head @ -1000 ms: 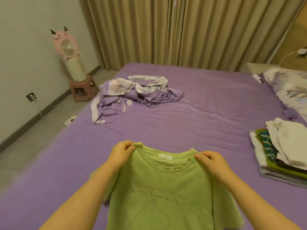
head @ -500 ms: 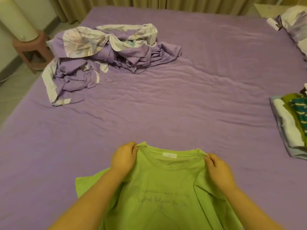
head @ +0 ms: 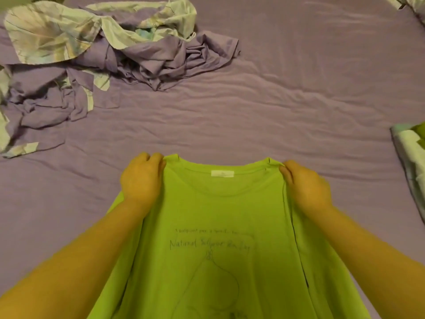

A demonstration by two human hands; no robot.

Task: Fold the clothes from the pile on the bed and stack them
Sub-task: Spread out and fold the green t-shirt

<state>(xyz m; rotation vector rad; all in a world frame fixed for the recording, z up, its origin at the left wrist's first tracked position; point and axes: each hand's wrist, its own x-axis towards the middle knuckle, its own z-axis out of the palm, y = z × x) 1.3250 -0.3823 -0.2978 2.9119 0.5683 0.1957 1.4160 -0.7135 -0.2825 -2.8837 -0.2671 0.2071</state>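
Note:
A lime-green t-shirt (head: 220,226) with handwritten-style print and a white neck label lies front side up on the purple bed (head: 299,100), collar pointing away from me. My left hand (head: 141,180) grips its left shoulder beside the collar. My right hand (head: 305,187) pinches the right shoulder at the collar's other end. A fold runs down the shirt's right side below my right hand. The shirt's lower part runs out of view at the bottom.
A crumpled heap of purple and pale floral cloth (head: 103,54) lies at the far left of the bed. A stack of folded clothes (head: 411,157) sits at the right edge, mostly cut off. A pillow corner (head: 416,5) shows at the top right.
My view has tilted down and closer to the bed. Both hands keep hold of the shirt's shoulders, and the shirt has come down onto the sheet, spread wider.

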